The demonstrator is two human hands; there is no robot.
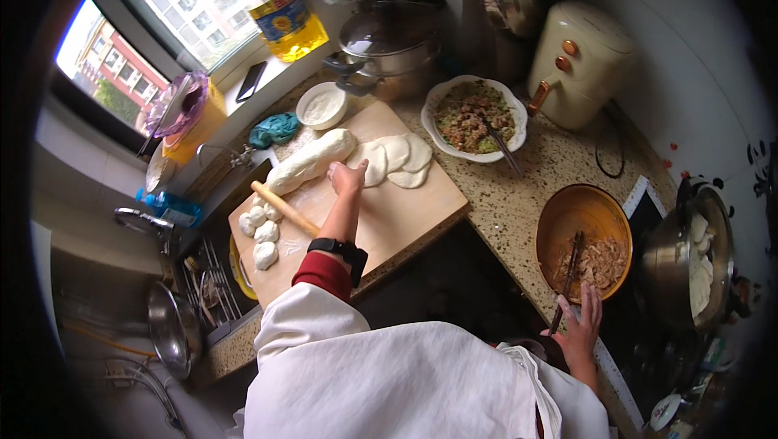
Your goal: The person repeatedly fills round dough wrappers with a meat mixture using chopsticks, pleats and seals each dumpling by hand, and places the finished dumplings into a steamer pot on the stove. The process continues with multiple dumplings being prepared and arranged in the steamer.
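Note:
My left hand (347, 176) is over the wooden board (401, 208), thumb and fingers apart. It lies between a thick log of dough (313, 159) and several overlapping round dough wrappers (395, 159). A wooden rolling pin (284, 208) rests on the board, its near end hidden behind my left forearm. Several small dough balls (266, 231) sit at the board's left side. My right hand (578, 328) is at the near rim of an orange-brown bowl (550, 220), fingers spread. Dark chopsticks (570, 275) lean over that rim between thumb and forefinger. Shredded food (602, 260), perhaps meat, lies in the bowl.
A white bowl of filling (431, 114) with chopsticks stands behind the board, near a cream air fryer (577, 62). A flour bowl (322, 105) and lidded pot (389, 44) are at the back. A metal pot (665, 263) holds pale pieces at right; the sink (213, 281) is left.

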